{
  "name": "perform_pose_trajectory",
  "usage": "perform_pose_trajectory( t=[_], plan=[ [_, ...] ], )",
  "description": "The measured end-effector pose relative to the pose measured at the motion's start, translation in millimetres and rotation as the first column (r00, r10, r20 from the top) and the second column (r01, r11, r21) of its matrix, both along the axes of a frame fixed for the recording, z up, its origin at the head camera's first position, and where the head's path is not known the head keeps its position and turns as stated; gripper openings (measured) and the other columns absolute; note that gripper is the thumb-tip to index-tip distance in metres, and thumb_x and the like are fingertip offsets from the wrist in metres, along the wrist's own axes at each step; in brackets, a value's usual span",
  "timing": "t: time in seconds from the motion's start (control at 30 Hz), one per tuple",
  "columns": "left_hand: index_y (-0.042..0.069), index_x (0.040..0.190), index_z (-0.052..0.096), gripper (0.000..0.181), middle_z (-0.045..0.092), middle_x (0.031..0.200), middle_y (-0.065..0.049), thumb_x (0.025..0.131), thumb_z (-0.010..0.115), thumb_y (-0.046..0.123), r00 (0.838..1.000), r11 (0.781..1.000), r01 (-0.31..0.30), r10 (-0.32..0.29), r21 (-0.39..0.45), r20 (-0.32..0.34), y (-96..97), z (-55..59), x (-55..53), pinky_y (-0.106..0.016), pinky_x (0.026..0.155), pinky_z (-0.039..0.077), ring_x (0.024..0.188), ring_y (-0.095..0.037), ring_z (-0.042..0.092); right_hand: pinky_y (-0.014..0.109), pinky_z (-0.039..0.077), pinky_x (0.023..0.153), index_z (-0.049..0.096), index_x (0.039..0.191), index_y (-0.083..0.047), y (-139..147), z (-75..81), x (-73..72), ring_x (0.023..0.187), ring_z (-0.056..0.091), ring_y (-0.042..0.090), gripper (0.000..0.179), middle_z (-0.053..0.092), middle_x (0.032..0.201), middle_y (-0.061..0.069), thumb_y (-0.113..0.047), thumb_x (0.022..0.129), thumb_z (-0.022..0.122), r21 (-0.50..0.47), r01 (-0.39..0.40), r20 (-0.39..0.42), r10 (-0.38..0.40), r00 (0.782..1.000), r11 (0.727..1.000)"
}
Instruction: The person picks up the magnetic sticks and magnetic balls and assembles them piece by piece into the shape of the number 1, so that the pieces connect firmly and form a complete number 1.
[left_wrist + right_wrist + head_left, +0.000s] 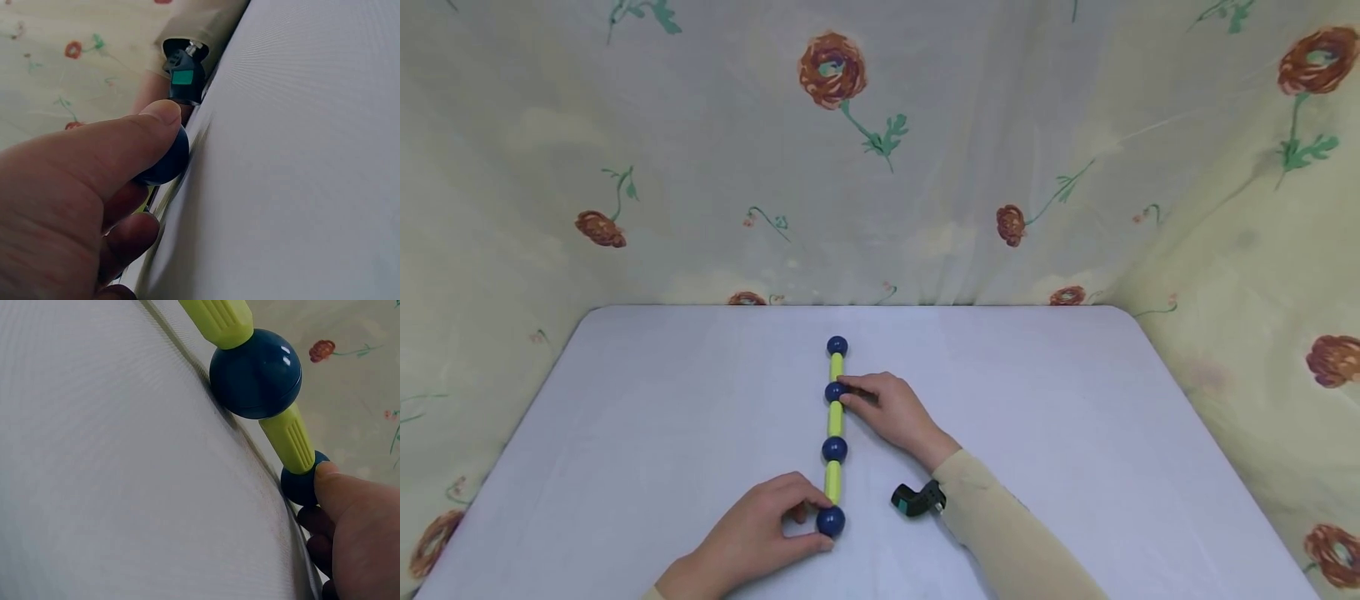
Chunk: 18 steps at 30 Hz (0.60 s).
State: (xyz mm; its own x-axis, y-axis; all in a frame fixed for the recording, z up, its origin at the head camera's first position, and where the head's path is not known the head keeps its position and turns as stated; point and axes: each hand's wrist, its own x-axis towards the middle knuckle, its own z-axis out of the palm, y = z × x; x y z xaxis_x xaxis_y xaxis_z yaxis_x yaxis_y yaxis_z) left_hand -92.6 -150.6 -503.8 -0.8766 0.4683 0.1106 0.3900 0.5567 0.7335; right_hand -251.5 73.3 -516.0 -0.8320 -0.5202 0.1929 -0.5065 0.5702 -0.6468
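A straight chain of dark blue balls joined by three yellow-green rods lies on the table, running away from me in the head view. My left hand (756, 529) pinches the nearest ball (831, 522) between thumb and fingers. Farther up, my right hand (891, 410) holds the second ball from the far end (833, 392) with thumb and index finger. Between the hands are another ball (834, 449), the near rod (832, 482) and the middle rod (835, 419). Past the right hand come the far rod (837, 364) and the end ball (837, 345). In the right wrist view, grooves mark a rod (289, 439).
A white table (685, 400) with rounded far corners carries the chain. Flower-printed cloth (925, 225) hangs behind it and at both sides. A small black device (913, 500) with a green patch sits at the right sleeve cuff (958, 475).
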Motion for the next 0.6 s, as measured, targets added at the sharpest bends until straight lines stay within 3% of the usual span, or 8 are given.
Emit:
perform_pose_trajectory(
  t=[0.4, 0.5, 0.6],
  plan=[
    [0.034, 0.106, 0.067, 0.034, 0.059, 0.093, 0.020, 0.078, 0.081, 0.047, 0.997, 0.998, 0.026, -0.023, 0.049, -0.067, -2.9, -1.9, -3.4, -0.022, 0.068, 0.048, 0.077, -0.003, 0.054, 0.032, 0.048, 0.091, 0.064, 0.132, -0.026, 0, -2.1, -1.4, 0.109, 0.060, 0.007, 0.039, 0.067, 0.120, -0.013, -0.043, 0.097, 0.061, -0.018, -0.005, -0.036, 0.004, 0.999, 1.000],
    [0.033, 0.109, 0.066, 0.038, 0.060, 0.095, 0.019, 0.077, 0.083, 0.047, 0.999, 0.998, 0.034, -0.032, 0.044, -0.026, -4.4, 0.5, -6.4, -0.023, 0.068, 0.048, 0.078, -0.003, 0.055, 0.031, 0.048, 0.091, 0.063, 0.134, -0.028, 5, -1.5, -0.1, 0.109, 0.059, 0.005, 0.042, 0.066, 0.121, -0.014, -0.048, 0.097, 0.060, -0.050, 0.046, 0.023, -0.045, 0.999, 0.998],
    [0.030, 0.113, 0.067, 0.041, 0.063, 0.099, 0.016, 0.078, 0.082, 0.047, 0.999, 1.000, 0.013, -0.013, 0.008, 0.047, -10.9, 10.5, -16.0, -0.026, 0.071, 0.049, 0.080, -0.005, 0.057, 0.032, 0.049, 0.090, 0.060, 0.137, -0.030, 16, 4.9, -1.8, 0.106, 0.060, 0.007, 0.046, 0.066, 0.121, -0.012, -0.052, 0.097, 0.058, -0.111, 0.126, 0.137, -0.111, 0.984, 0.986]
  ],
)
